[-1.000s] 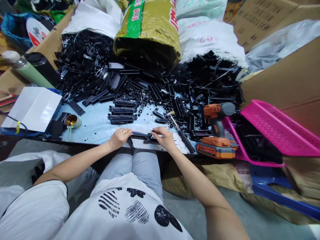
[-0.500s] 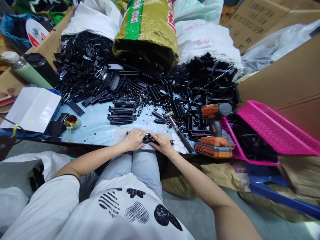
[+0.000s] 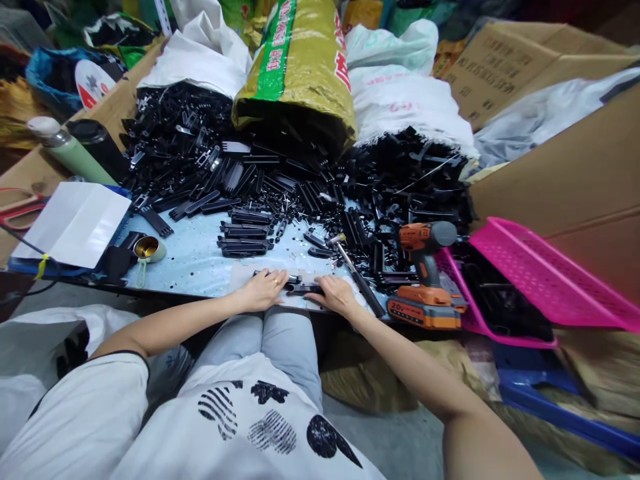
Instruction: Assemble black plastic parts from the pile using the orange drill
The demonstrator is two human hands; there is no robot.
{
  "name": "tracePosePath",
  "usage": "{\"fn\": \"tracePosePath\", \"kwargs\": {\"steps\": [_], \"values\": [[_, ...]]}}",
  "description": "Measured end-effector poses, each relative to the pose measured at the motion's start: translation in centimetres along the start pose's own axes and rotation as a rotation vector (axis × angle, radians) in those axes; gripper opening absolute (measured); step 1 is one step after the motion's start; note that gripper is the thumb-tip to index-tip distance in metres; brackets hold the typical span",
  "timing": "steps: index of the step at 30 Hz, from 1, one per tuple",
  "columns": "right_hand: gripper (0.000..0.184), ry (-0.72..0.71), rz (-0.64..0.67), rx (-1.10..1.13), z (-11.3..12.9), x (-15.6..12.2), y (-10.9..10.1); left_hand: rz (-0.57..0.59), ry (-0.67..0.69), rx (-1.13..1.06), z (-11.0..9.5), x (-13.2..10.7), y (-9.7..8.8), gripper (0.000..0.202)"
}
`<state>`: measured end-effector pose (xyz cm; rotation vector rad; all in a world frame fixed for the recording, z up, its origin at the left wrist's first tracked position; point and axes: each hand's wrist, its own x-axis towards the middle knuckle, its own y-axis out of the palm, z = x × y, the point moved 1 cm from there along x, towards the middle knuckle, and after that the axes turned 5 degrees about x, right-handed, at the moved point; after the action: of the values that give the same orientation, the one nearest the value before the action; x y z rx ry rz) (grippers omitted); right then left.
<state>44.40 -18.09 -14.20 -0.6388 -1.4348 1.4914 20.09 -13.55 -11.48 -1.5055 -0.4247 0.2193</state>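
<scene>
My left hand (image 3: 263, 291) and my right hand (image 3: 337, 295) press down on a long black plastic part (image 3: 300, 289) lying at the near edge of the pale blue table (image 3: 195, 257). Each hand grips one end of it, fingers curled over the piece. A short stack of the same black parts (image 3: 245, 233) lies just beyond my hands. A hammer (image 3: 353, 270) rests to the right of my right hand.
A big heap of black plastic parts (image 3: 310, 167) spills from open sacks (image 3: 295, 67) at the back. An orange cordless drill (image 3: 425, 280) stands at the right beside a pink basket (image 3: 540, 273). White paper (image 3: 75, 223), a small brass cup (image 3: 145, 249) and bottles (image 3: 70, 150) sit at the left.
My hands have come closer together on the black part and slid it slightly right along the table edge. The camera has tilted a little.
</scene>
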Motion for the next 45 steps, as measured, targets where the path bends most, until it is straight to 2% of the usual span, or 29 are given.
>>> {"fn": "tracePosePath", "kwargs": {"steps": [4, 8, 10, 12, 14, 16, 17, 19, 20, 22, 23, 25, 26, 27, 30, 32, 34, 35, 37, 39, 42, 44, 45], "values": [[0.056, 0.028, -0.063, 0.012, 1.5, 0.6, -1.1, -0.051, -0.089, 0.033, 0.9, -0.8, -0.5, 0.046], [0.054, -0.080, -0.100, 0.210, 4.7, 2.1, -4.5, -0.238, -0.148, -0.028, 1.1, -2.5, -2.8, 0.054], [0.052, -0.190, -0.068, 0.413, 6.6, 2.7, -6.6, -0.318, -0.122, -0.163, 0.5, -3.9, -4.8, 0.055], [0.050, -0.305, -0.031, 0.698, 8.5, 3.1, -8.3, -0.356, -0.076, -0.389, -0.6, -5.3, -6.9, 0.058], [0.050, -0.354, 0.005, 0.982, 10.6, 3.3, -8.8, -0.361, -0.069, -0.620, -2.0, -6.4, -8.6, 0.063], [0.052, -0.304, -0.005, 1.200, 13.0, 3.4, -7.6, -0.387, -0.105, -0.781, -3.4, -6.9, -9.5, 0.068], [0.054, -0.246, -0.052, 1.276, 14.2, 3.5, -6.4, -0.430, -0.129, -0.821, -4.0, -7.0, -9.6, 0.072], [0.060, -0.052, -0.243, 1.360, 16.7, 4.1, -3.3, -0.550, -0.174, -0.815, -5.0, -6.9, -9.2, 0.077], [0.062, 0.081, -0.390, 1.359, 17.6, 4.5, -1.6, -0.620, -0.183, -0.772, -5.3, -6.8, -8.8, 0.079], [0.057, 0.284, -0.593, 1.301, 18.6, 6.0, 1.4, -0.735, -0.168, -0.629, -5.3, -6.7, -7.6, 0.079], [0.052, 0.320, -0.635, 1.255, 18.4, 7.0, 2.4, -0.774, -0.155, -0.536, -4.9, -6.8, -6.8, 0.077], [0.043, 0.262, -0.578, 1.112, 16.3, 9.7, 3.5, -0.799, -0.157, -0.317, -3.3, -6.9, -4.9, 0.074], [0.039, 0.210, -0.503, 1.006, 14.4, 11.2, 3.5, -0.768, -0.175, -0.206, -2.2, -7.0, -3.9, 0.072], [0.035, 0.179, -0.433, 0.872, 11.9, 12.8, 3.3, -0.707, -0.195, -0.108, -1.0, -7.2, -2.8, 0.067], [0.030, 0.314, -0.426, 0.487, 2.6, 17.7, 1.7, -0.429, -0.228, 0.019, 2.9, -7.2, -0.2, 0.041], [0.030, 0.481, -0.412, 0.236, -3.1, 20.6, 0.8, -0.276, -0.285, 0.012, 4.9, -6.7, 0.4, 0.031], [0.028, 0.541, -0.314, 0.079, -7.2, 22.7, 0.4, -0.215, -0.385, -0.005, 6.3, -5.2, -0.2, 0.040], [0.026, 0.547, -0.261, 0.034, -8.5, 23.3, 0.4, -0.213, -0.433, -0.011, 6.8, -4.0, -0.7, 0.047], [0.022, 0.559, -0.203, 0.001, -9.7, 24.0, 0.5, -0.238, -0.502, -0.010, 7.6, -0.6, -1.8, 0.059], [0.021, 0.600, -0.215, 0.007, -9.8, 23.8, 0.7, -0.235, -0.526, 0.025, 8.3, 3.8, -2.0, 0.050], [0.027, 0.626, -0.219, 0.023, -9.2, 22.9, 0.9, -0.113, -0.556, 0.112, 9.4, 10.3, -0.5, 0.032], [0.030, 0.630, -0.196, 0.064, -9.0, 22.2, 0.9, -0.032, -0.626, 0.104, 9.9, 13.1, 0.8, 0.029], [0.031, 0.650, -0.206, 0.121, -9.0, 21.8, 0.8, -0.034, -0.667, 0.082, 9.9, 13.9, 1.2, 0.030]]}}
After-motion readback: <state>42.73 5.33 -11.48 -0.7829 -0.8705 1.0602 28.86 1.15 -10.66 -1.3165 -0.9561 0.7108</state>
